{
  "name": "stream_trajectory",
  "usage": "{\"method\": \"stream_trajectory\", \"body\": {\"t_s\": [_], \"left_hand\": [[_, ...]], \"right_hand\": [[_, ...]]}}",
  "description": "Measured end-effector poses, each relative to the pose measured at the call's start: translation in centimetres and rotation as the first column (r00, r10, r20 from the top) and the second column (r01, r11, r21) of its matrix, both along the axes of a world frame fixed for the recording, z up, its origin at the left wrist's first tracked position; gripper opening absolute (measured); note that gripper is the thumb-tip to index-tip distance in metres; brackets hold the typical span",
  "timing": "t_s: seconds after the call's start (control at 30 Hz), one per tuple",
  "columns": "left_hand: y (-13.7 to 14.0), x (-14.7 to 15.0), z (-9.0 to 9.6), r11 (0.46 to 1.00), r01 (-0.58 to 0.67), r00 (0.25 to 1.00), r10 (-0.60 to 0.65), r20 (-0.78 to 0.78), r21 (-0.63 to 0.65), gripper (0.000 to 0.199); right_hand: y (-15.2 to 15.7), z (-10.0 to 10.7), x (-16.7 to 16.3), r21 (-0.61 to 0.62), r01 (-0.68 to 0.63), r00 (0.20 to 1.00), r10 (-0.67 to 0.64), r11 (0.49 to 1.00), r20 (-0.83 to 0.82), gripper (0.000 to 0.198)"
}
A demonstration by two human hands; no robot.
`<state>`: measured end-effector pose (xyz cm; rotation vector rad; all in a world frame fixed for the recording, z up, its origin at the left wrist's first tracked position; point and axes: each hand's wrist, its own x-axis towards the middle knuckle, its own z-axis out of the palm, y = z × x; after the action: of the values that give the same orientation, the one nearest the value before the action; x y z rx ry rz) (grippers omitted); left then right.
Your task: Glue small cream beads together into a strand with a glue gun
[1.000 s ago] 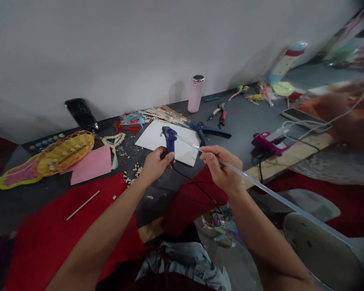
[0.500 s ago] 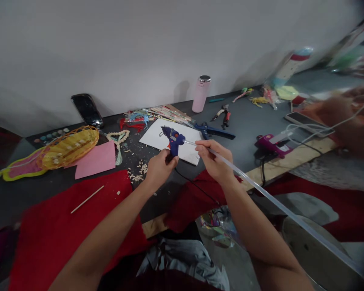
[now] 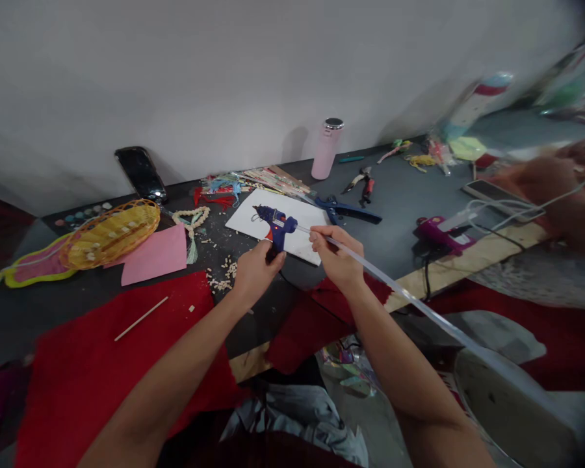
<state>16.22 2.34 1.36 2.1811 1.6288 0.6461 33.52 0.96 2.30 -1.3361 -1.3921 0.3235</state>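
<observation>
A blue glue gun (image 3: 280, 223) with a small lit red light is gripped by its handle in my left hand (image 3: 256, 270), its nozzle pointing left above a white board (image 3: 253, 201). My right hand (image 3: 340, 257) is closed round a long, clear glue stick (image 3: 400, 290) close to its front end. That end meets the back of the glue gun. From there the stick runs down past my right forearm to the lower right. A dark cord hangs below the gun.
Red felt (image 3: 121, 364) with a thin wooden stick (image 3: 141, 319) covers the left front. A yellow basket (image 3: 112, 237), a phone (image 3: 140, 174), a pink tumbler (image 3: 327, 149), pliers (image 3: 358, 184) and a purple glue gun (image 3: 443, 235) surround the work. Another person's hand (image 3: 556, 182) is at right.
My right hand has moved slightly left, towards the glue gun, with the glue stick. My left hand still holds the gun in nearly the same place.
</observation>
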Motion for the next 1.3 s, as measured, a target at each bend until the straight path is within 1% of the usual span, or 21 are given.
{"method": "stream_trajectory", "body": {"t_s": [0.1,0.27,0.33,0.4,0.57,0.67,0.73,0.8,0.87,0.93,1.0,1.07,1.1,1.13,1.2,1.3], "left_hand": [[0.1,0.0,-0.1,1.000,-0.001,1.000,0.001,-0.009,0.003,0.025],[0.2,0.0,-0.2,1.000,-0.021,1.000,0.021,0.022,-0.022,0.025],[0.2,0.1,-0.4,0.999,-0.021,0.996,0.024,0.081,-0.038,0.024],[0.2,0.3,-0.7,0.998,-0.011,0.985,0.023,0.172,-0.066,0.025],[0.0,1.0,-1.4,0.989,0.036,0.908,0.027,0.417,-0.141,0.034],[0.0,1.3,-1.4,0.981,0.098,0.877,-0.005,0.481,-0.168,0.034],[0.1,1.5,-1.3,0.977,0.112,0.882,-0.013,0.471,-0.183,0.030],[0.4,1.6,-1.4,0.977,0.092,0.907,-0.002,0.421,-0.194,0.029],[0.7,1.7,-1.5,0.978,0.061,0.934,0.014,0.357,-0.199,0.031],[1.0,1.8,-1.6,0.979,0.046,0.956,0.015,0.294,-0.197,0.034],[1.3,2.1,-1.6,0.981,0.048,0.971,-0.002,0.240,-0.186,0.036],[1.7,2.5,-1.4,0.981,0.068,0.980,-0.031,0.198,-0.180,0.035],[1.9,2.7,-1.4,0.980,0.079,0.982,-0.046,0.181,-0.180,0.034],[2.1,3.0,-1.3,0.979,0.090,0.984,-0.059,0.166,-0.181,0.033],[2.5,3.6,-1.1,0.979,0.103,0.988,-0.080,0.130,-0.178,0.032],[2.8,4.3,-1.3,0.981,0.106,0.991,-0.091,0.097,-0.160,0.032]], "right_hand": [[0.2,-0.3,0.1,-0.013,-0.021,1.000,0.020,1.000,-0.012,0.016],[-0.1,-0.1,0.2,-0.008,-0.016,0.998,0.017,1.000,0.056,0.017],[-0.3,0.0,0.2,0.011,-0.023,0.998,0.022,1.000,0.061,0.016],[-0.6,0.0,0.1,0.032,-0.023,0.998,0.021,0.999,0.053,0.016],[-1.2,-0.2,0.0,0.058,-0.015,1.000,0.014,0.998,0.006,0.014],[-1.4,-0.6,0.3,0.039,-0.007,1.000,0.008,0.999,-0.014,0.016],[-1.3,-1.0,0.8,0.022,-0.027,0.995,0.029,0.999,-0.094,0.020],[-1.1,-1.4,1.5,0.027,-0.038,0.975,0.043,0.999,-0.219,0.023],[-0.7,-1.8,2.6,0.036,-0.018,0.946,0.029,0.999,-0.323,0.024],[-0.2,-1.9,3.7,-0.014,-0.010,0.938,0.005,1.000,-0.346,0.029],[0.1,-2.0,5.0,-0.157,-0.052,0.957,0.004,0.986,-0.290,0.042],[0.4,-2.0,6.2,-0.323,-0.081,0.982,0.020,0.943,-0.186,0.051],[0.4,-2.0,6.8,-0.383,-0.082,0.991,0.036,0.920,-0.125,0.053],[0.4,-2.0,7.4,-0.425,-0.082,0.996,0.063,0.901,-0.058,0.054],[0.4,-1.9,8.5,-0.464,-0.058,0.989,0.113,0.884,0.092,0.054],[0.2,-1.8,10.0,-0.488,0.036,0.941,0.135,0.872,0.309,0.055]]}}
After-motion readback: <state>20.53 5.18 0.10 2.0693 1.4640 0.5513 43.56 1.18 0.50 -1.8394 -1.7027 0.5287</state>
